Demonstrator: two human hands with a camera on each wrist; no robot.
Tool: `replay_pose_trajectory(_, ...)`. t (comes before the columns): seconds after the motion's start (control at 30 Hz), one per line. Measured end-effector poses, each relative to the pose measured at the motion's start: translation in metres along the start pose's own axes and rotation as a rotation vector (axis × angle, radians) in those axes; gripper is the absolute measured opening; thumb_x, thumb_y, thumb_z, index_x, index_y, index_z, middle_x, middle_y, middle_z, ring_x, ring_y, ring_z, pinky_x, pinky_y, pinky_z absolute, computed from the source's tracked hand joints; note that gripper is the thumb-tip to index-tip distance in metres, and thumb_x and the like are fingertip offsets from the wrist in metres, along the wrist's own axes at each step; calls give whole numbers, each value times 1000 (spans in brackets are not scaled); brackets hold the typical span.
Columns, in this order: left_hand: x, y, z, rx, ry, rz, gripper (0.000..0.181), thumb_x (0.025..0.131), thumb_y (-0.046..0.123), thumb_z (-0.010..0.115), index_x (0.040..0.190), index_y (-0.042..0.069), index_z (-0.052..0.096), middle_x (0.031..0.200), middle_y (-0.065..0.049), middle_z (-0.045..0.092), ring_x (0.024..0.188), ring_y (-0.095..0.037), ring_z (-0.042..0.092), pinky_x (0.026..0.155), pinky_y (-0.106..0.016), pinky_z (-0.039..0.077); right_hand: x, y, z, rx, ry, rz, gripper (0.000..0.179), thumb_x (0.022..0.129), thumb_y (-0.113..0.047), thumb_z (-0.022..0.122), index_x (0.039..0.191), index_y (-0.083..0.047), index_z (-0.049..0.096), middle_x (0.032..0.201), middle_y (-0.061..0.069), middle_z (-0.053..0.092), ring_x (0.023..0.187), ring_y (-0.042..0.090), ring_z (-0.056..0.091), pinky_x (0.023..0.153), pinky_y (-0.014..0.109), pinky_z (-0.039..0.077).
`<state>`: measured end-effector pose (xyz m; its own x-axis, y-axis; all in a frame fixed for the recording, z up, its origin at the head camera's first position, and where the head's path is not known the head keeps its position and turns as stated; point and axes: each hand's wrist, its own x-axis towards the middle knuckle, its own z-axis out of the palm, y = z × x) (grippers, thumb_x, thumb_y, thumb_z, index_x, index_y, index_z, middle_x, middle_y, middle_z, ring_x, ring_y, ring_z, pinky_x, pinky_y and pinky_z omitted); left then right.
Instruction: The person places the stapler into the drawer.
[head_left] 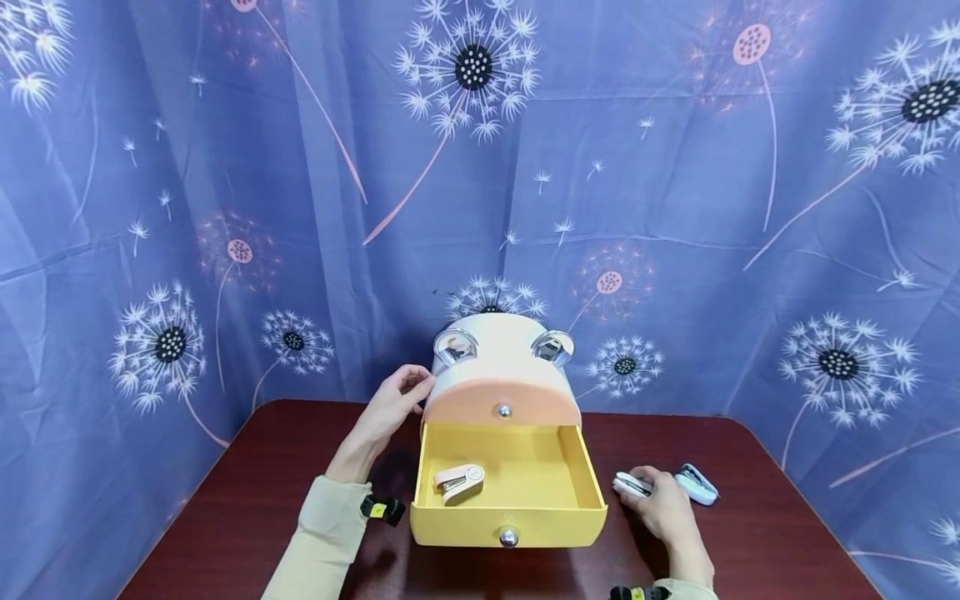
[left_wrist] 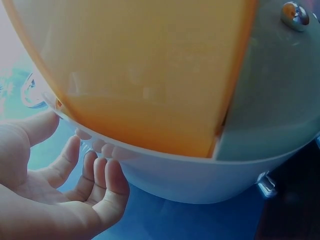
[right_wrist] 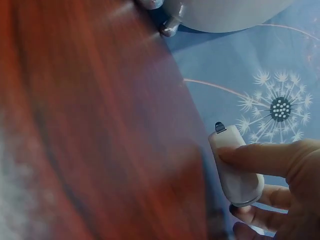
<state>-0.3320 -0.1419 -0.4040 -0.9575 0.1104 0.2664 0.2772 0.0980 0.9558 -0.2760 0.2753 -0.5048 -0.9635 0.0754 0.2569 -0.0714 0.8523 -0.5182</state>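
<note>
A small white stapler (right_wrist: 235, 175) is pinched between the thumb and fingers of my right hand (head_left: 663, 504), just right of the open yellow drawer (head_left: 510, 527). My left hand (head_left: 393, 408) rests its fingertips at the left side of the white rounded cabinet (head_left: 495, 350); in the left wrist view its fingers are loosely bent beside the white wall. A pinkish stapler (head_left: 460, 483) lies inside the drawer, near its left wall. Beyond my right hand, a light blue stapler (head_left: 697, 485) lies on the table.
The cabinet carries two shiny silver round pieces on top and a closed peach upper drawer (head_left: 480, 404) with a silver knob. It stands on a dark red-brown table (head_left: 285, 483). A blue curtain (head_left: 637, 192) with dandelion prints hangs behind and at both sides.
</note>
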Motion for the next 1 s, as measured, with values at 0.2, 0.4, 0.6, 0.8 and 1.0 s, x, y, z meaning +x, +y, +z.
replay_pose_trajectory(0.2, 0, -1, -1, -4, 7, -4, 33, 82, 33, 61, 100, 7, 53, 94, -9, 53, 81, -21, 49, 64, -39, 46, 0, -9, -11, 52, 4, 14, 32, 70, -18, 73, 97, -8, 59, 80, 6, 59, 65, 17, 51, 59, 33, 40)
replay_pose_trajectory(0.4, 2, -3, -2, 5, -1, -7, 36, 80, 37, 61, 101, 8, 53, 95, -9, 52, 83, -22, 49, 63, -36, 47, 1, -23, -31, 54, 66, -50, 34, 71, -21, 72, 99, -7, 58, 85, 9, 59, 75, 22, 52, 65, 37, 40)
replay_pose_trajectory(0.6, 2, -3, -1, 11, 3, -10, 37, 80, 38, 61, 101, 8, 53, 95, -9, 52, 83, -22, 49, 65, -40, 46, -2, -40, -47, 40, 201, -113, 36, 68, -22, 75, 99, -11, 60, 85, 9, 57, 75, 22, 52, 63, 37, 39)
replay_pose_trajectory(0.8, 1, -2, 0, 10, -1, -11, 37, 81, 37, 61, 101, 7, 53, 95, -9, 52, 83, -22, 49, 64, -38, 47, -8, -57, -62, 49, 254, -129, 38, 69, -27, 75, 101, -13, 60, 90, 9, 56, 76, 23, 52, 62, 36, 39)
replay_pose_trajectory(1.0, 1, -2, 0, 7, -2, -6, 34, 81, 35, 61, 101, 8, 53, 96, -10, 53, 82, -22, 50, 63, -35, 46, -13, -76, -74, 72, 290, -189, 38, 68, -24, 75, 101, -12, 60, 92, 5, 54, 76, 17, 48, 62, 31, 38)
